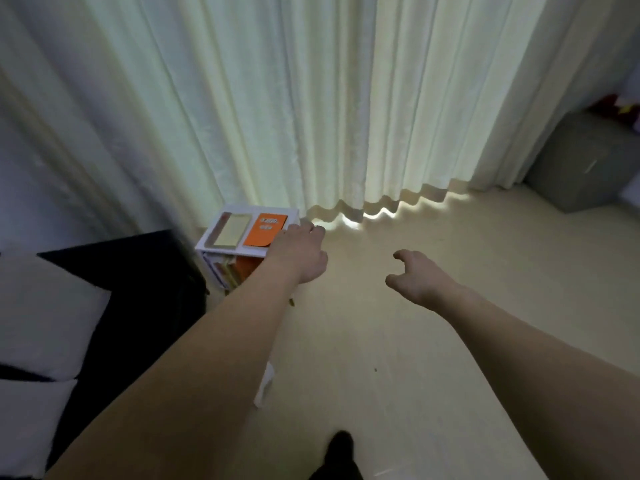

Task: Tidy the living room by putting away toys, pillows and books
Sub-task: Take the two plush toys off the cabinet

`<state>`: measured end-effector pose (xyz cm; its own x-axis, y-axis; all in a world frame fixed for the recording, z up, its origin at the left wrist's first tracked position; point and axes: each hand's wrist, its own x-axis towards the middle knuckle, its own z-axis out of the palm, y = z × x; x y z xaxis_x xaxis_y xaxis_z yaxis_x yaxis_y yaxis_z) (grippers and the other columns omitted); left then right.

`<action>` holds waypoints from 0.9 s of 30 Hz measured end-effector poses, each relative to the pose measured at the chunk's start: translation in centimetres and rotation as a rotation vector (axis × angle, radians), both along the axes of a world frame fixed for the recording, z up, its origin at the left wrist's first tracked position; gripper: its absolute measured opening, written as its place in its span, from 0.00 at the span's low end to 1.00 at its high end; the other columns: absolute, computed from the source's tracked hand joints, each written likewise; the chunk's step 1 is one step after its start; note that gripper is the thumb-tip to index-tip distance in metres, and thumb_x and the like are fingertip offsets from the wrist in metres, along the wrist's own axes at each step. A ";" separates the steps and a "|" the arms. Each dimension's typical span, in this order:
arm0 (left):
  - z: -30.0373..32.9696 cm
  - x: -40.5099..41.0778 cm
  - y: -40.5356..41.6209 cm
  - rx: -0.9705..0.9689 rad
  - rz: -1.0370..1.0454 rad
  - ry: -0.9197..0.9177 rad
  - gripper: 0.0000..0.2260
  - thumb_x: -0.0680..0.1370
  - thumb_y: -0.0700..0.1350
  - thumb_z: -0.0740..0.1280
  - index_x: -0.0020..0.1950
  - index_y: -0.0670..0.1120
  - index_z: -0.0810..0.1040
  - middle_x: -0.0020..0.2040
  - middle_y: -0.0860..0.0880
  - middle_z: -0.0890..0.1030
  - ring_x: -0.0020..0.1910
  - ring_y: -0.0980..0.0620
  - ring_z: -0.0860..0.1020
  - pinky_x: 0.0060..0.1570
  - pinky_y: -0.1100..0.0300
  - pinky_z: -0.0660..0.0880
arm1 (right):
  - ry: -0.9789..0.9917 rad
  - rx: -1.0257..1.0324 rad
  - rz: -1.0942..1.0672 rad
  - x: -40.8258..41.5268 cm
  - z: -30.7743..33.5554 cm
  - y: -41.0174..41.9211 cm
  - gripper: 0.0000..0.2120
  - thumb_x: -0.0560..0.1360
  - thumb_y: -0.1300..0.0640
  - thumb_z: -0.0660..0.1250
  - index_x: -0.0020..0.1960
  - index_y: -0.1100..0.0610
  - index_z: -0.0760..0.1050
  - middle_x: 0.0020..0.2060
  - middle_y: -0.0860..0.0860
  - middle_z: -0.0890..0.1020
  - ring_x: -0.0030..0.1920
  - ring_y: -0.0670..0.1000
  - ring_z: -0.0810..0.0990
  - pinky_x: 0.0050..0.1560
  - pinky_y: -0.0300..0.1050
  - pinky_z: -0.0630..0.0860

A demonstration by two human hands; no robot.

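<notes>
Far left, 2 pale pillows (45,327) sit on the dark sofa (145,271). Next over, the white book rack (221,247) with an orange book (265,230) flat on top, long axis running away from us. The left hand (299,254) reaches its right edge – grip hidden. The right hand (415,275) hangs farther right, loosely curled, empty.

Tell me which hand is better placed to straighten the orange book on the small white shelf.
Left. The left hand is already at the white shelf beside the orange book; the right hand hangs over bare floor, apart from it.
</notes>
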<state>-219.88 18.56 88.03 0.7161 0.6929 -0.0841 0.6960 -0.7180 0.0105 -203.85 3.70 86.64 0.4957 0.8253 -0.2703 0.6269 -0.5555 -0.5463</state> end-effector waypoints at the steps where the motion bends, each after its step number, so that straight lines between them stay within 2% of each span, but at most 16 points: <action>1: 0.2 2.5 0.4 0.008 -0.035 0.009 0.22 0.80 0.49 0.57 0.73 0.44 0.65 0.71 0.42 0.68 0.68 0.41 0.68 0.64 0.48 0.67 | -0.004 -0.003 -0.012 2.0 -0.1 0.1 0.30 0.75 0.54 0.64 0.75 0.59 0.60 0.73 0.56 0.64 0.72 0.56 0.65 0.68 0.45 0.64; 8: -0.9 22.6 4.7 0.039 -0.245 0.010 0.23 0.80 0.50 0.57 0.74 0.46 0.64 0.71 0.44 0.67 0.67 0.42 0.68 0.65 0.48 0.67 | -0.106 -0.060 -0.115 19.1 -0.5 2.8 0.30 0.76 0.53 0.63 0.75 0.59 0.59 0.73 0.57 0.63 0.72 0.57 0.65 0.68 0.47 0.64; 16: 0.5 46.1 10.1 -0.045 -0.343 -0.019 0.21 0.80 0.48 0.57 0.72 0.45 0.65 0.70 0.44 0.68 0.65 0.41 0.68 0.63 0.48 0.68 | -0.136 -0.121 -0.240 39.1 1.2 6.5 0.31 0.77 0.53 0.63 0.76 0.58 0.58 0.74 0.57 0.63 0.72 0.57 0.64 0.70 0.47 0.63; 21: 1.5 58.9 10.3 -0.026 -0.438 0.022 0.21 0.80 0.48 0.57 0.73 0.45 0.65 0.70 0.44 0.69 0.66 0.42 0.68 0.63 0.49 0.68 | -0.118 -0.139 -0.333 50.6 1.6 5.8 0.31 0.77 0.52 0.63 0.76 0.58 0.58 0.73 0.57 0.63 0.72 0.57 0.64 0.69 0.46 0.63; 27: -0.3 74.8 9.6 -0.024 -0.528 0.043 0.20 0.80 0.49 0.57 0.71 0.45 0.66 0.69 0.44 0.69 0.66 0.42 0.69 0.64 0.48 0.68 | -0.081 -0.127 -0.395 65.2 -0.1 4.9 0.30 0.77 0.53 0.63 0.76 0.59 0.58 0.73 0.58 0.63 0.71 0.57 0.65 0.68 0.45 0.64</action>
<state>-145.05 28.16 87.69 0.9627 0.2360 -0.1327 0.2394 -0.9709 0.0101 -138.68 8.63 86.55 0.7912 0.5304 -0.3046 0.3904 -0.8213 -0.4161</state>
